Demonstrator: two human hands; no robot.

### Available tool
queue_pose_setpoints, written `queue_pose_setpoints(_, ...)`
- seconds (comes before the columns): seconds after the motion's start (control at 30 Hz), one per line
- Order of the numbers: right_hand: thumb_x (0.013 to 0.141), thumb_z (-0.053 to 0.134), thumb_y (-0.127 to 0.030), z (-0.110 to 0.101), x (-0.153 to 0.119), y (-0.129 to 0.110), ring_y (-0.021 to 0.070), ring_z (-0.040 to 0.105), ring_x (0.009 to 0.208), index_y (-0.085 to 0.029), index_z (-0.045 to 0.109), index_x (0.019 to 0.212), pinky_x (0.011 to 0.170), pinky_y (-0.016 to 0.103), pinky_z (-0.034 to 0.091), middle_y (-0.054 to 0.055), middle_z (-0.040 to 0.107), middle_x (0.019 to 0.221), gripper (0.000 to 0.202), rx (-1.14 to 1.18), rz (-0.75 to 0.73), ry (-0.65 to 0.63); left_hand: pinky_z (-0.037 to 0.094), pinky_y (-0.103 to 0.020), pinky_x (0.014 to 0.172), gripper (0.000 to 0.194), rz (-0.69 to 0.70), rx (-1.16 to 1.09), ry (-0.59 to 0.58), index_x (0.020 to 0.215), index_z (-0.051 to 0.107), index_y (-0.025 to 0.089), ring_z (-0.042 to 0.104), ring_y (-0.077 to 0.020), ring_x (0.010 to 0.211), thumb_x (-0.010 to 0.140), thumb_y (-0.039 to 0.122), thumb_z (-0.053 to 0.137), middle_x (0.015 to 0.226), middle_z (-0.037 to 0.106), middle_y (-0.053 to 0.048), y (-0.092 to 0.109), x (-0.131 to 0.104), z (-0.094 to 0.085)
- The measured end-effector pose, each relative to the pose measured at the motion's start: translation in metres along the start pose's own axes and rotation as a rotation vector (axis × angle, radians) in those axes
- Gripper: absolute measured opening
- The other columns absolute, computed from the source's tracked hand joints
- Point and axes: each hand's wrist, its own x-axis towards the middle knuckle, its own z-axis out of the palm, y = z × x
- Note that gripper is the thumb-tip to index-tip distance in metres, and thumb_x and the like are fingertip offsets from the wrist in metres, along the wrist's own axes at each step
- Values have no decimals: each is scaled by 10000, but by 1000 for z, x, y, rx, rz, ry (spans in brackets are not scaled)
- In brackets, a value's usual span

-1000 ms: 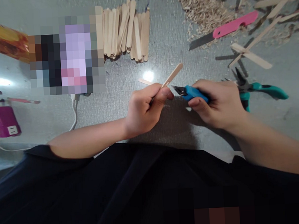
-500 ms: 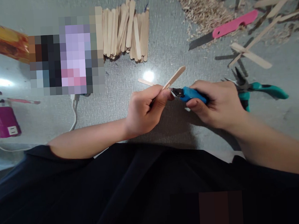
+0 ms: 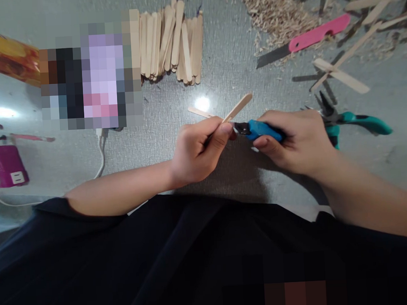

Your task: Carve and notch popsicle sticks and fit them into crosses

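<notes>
My left hand (image 3: 203, 148) pinches a wooden craft stick (image 3: 239, 107) between thumb and fingers; its rounded end points up and to the right. A second wooden stick (image 3: 197, 112) shows behind that hand, and I cannot tell whether it is held too or lies on the table. My right hand (image 3: 291, 138) is wrapped round blue-handled nippers (image 3: 262, 129). Their dark metal jaws are close to my left thumb tip, at the near side of the craft stick. Whether the jaws touch the wood is hidden by the fingers.
Craft sticks (image 3: 170, 40) lie in a pile at the back. Wood shavings (image 3: 278, 12), a pink-handled saw (image 3: 320, 33) and crossed sticks (image 3: 349, 74) are at the back right. Green-handled pliers (image 3: 365, 122) rest beside my right hand. At left are a purple power adapter (image 3: 8, 165) and white cable (image 3: 101, 153).
The craft stick's free end has dipped very slightly, and the nippers' jaws have shifted a little nearer my left fingertips. Both hands keep their grips.
</notes>
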Motion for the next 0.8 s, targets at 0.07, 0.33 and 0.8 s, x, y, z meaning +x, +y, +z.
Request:
queue_pose_setpoints(0.07,1128,554,-868,-1,-1,1,175,562,564,-274,604,850,569,393,348,-2,633,675,658,-3,-15,0,356,-224,471,323,28,-33,-11,920,750,203,507,-55,502,1209,270,624,633,578,40,1,2,0)
queue_pose_setpoints(0.33,1147,608,-797,-4,-1,3,142,485,537,-263,576,849,565,381,326,-29,564,662,613,59,-50,-29,369,-188,485,314,26,-108,-61,906,685,192,514,-40,503,1209,241,618,637,554,54,0,4,0)
queue_pose_setpoints(0.8,1135,638,-798,1,-3,3,157,542,566,-258,638,866,579,372,341,-9,633,689,603,-8,-31,24,441,-190,524,294,15,-74,-75,949,711,197,583,-51,551,1216,252,601,684,632,30,-4,2,-1)
